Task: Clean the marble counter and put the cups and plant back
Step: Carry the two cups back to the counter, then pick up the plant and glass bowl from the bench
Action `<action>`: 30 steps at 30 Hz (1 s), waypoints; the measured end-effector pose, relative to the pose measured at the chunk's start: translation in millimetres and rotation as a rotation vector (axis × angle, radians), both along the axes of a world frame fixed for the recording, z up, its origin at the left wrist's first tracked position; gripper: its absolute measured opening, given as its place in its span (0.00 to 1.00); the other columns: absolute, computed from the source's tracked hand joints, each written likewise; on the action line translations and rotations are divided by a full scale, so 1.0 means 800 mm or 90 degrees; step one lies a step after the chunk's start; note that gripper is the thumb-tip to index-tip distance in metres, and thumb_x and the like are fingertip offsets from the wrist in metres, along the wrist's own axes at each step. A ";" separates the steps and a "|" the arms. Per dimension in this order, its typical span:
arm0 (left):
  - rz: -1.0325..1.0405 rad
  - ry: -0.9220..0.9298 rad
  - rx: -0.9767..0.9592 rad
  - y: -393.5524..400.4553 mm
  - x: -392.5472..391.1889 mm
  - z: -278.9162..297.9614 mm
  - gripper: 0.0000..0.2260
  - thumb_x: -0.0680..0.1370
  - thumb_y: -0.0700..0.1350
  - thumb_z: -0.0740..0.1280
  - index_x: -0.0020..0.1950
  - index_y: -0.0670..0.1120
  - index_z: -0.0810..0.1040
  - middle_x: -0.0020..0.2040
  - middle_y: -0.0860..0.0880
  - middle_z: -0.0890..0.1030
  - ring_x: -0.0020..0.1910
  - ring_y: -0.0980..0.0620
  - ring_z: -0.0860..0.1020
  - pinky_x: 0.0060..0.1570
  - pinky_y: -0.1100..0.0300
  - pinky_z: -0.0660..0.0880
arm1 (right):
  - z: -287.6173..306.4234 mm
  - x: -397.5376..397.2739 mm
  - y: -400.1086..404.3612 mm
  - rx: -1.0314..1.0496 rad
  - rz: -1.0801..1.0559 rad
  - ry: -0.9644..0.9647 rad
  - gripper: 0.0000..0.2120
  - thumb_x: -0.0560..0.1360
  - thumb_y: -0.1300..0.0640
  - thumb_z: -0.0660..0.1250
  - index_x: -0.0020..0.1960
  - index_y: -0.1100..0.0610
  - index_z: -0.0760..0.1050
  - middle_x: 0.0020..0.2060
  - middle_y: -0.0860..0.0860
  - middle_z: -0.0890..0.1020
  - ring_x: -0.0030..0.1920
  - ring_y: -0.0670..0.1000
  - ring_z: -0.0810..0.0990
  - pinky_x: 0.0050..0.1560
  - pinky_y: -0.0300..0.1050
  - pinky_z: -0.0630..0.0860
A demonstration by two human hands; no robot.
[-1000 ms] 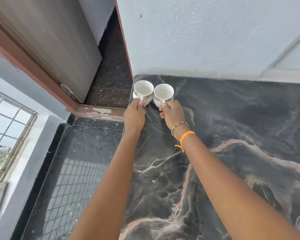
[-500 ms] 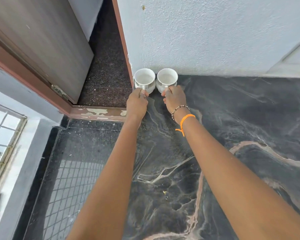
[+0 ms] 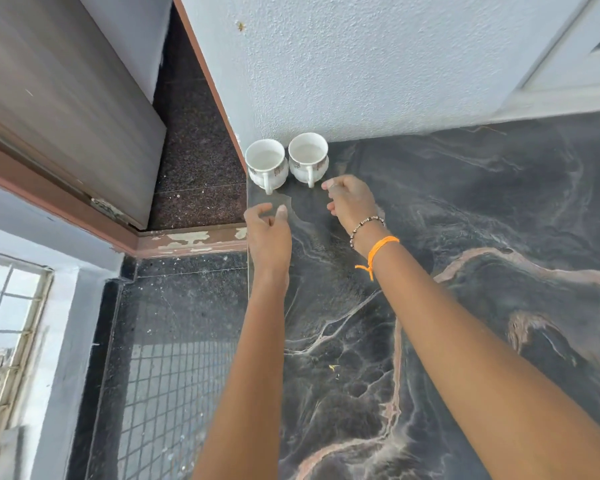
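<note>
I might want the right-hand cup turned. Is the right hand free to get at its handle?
Probably yes: the right hand is empty, just short of the right cup; its handle faces it, unblocked.

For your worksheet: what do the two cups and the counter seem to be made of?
Left cup and right cup: likely glazed ceramic, being glossy white with printed bands. Counter: apparently polished marble, dark with pale pinkish veins and a faint sheen.

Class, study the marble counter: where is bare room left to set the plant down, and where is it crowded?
Free: the wide marble counter right of the right cup, along the wall, and the near stretch between the forearms. Crowded: the back left corner, where the left cup and right cup stand by the edge, with the left hand and right hand just before them.
</note>
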State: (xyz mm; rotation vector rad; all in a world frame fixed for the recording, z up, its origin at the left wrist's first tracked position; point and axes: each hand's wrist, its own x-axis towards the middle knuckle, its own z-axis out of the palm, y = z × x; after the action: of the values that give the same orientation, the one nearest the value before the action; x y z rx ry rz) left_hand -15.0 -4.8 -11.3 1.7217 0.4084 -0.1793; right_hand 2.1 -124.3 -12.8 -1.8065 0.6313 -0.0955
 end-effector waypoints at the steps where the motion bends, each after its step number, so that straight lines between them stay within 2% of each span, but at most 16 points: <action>1: -0.006 -0.001 -0.012 -0.002 -0.012 0.002 0.08 0.79 0.47 0.61 0.57 0.49 0.69 0.44 0.51 0.73 0.41 0.53 0.73 0.41 0.62 0.69 | 0.005 -0.014 -0.004 0.026 0.001 0.004 0.11 0.76 0.61 0.58 0.49 0.65 0.77 0.35 0.49 0.76 0.35 0.50 0.75 0.48 0.50 0.74; 4: -0.042 0.007 -0.051 -0.018 -0.050 0.017 0.04 0.79 0.44 0.61 0.52 0.49 0.72 0.43 0.48 0.73 0.39 0.54 0.71 0.43 0.62 0.69 | 0.025 -0.065 -0.021 0.068 -0.015 0.004 0.09 0.76 0.61 0.59 0.44 0.57 0.77 0.34 0.46 0.75 0.33 0.45 0.75 0.42 0.42 0.73; 8: -0.102 0.016 -0.088 -0.054 -0.106 0.048 0.03 0.79 0.44 0.61 0.49 0.49 0.74 0.39 0.52 0.74 0.37 0.56 0.71 0.45 0.63 0.70 | 0.055 -0.139 -0.053 0.107 -0.027 -0.007 0.10 0.77 0.63 0.58 0.48 0.61 0.78 0.35 0.45 0.75 0.33 0.44 0.74 0.34 0.29 0.70; 12: -0.168 0.014 -0.109 -0.107 -0.162 0.075 0.04 0.79 0.44 0.61 0.51 0.48 0.75 0.39 0.52 0.74 0.38 0.58 0.72 0.45 0.66 0.71 | 0.075 -0.214 -0.100 0.134 -0.037 -0.031 0.09 0.77 0.64 0.58 0.46 0.58 0.77 0.35 0.47 0.75 0.34 0.44 0.74 0.36 0.32 0.70; 15: -0.219 0.002 -0.113 -0.159 -0.210 0.088 0.04 0.79 0.42 0.61 0.50 0.47 0.75 0.39 0.52 0.74 0.36 0.58 0.72 0.42 0.67 0.70 | 0.089 -0.274 -0.147 0.151 -0.084 -0.053 0.10 0.77 0.65 0.58 0.47 0.61 0.77 0.35 0.48 0.75 0.31 0.41 0.74 0.33 0.29 0.69; 21: -0.332 0.026 -0.127 -0.282 -0.328 0.104 0.04 0.79 0.43 0.61 0.47 0.48 0.75 0.35 0.52 0.74 0.33 0.57 0.71 0.37 0.65 0.70 | 0.110 -0.410 -0.260 0.184 -0.179 -0.096 0.10 0.77 0.65 0.57 0.48 0.62 0.77 0.36 0.48 0.74 0.34 0.44 0.73 0.34 0.28 0.69; 26: -0.416 0.034 -0.139 -0.400 -0.430 0.115 0.05 0.79 0.41 0.61 0.45 0.49 0.74 0.34 0.52 0.73 0.32 0.57 0.70 0.39 0.64 0.70 | 0.120 -0.527 -0.360 0.193 -0.248 -0.126 0.10 0.77 0.67 0.57 0.49 0.64 0.77 0.35 0.48 0.76 0.34 0.45 0.72 0.32 0.26 0.70; 30: -0.513 0.024 -0.134 -0.498 -0.513 0.121 0.04 0.79 0.41 0.61 0.49 0.46 0.74 0.37 0.53 0.75 0.34 0.59 0.72 0.39 0.67 0.71 | 0.122 -0.625 -0.448 0.168 -0.313 -0.141 0.10 0.77 0.66 0.57 0.47 0.63 0.78 0.35 0.46 0.77 0.34 0.43 0.73 0.32 0.26 0.69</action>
State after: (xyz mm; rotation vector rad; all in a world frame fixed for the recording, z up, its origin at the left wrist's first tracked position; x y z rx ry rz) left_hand -425.6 -402.9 85.7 1.5899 -0.2942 -0.8052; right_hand -497.9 -483.0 84.9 -1.3347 0.8720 -0.5131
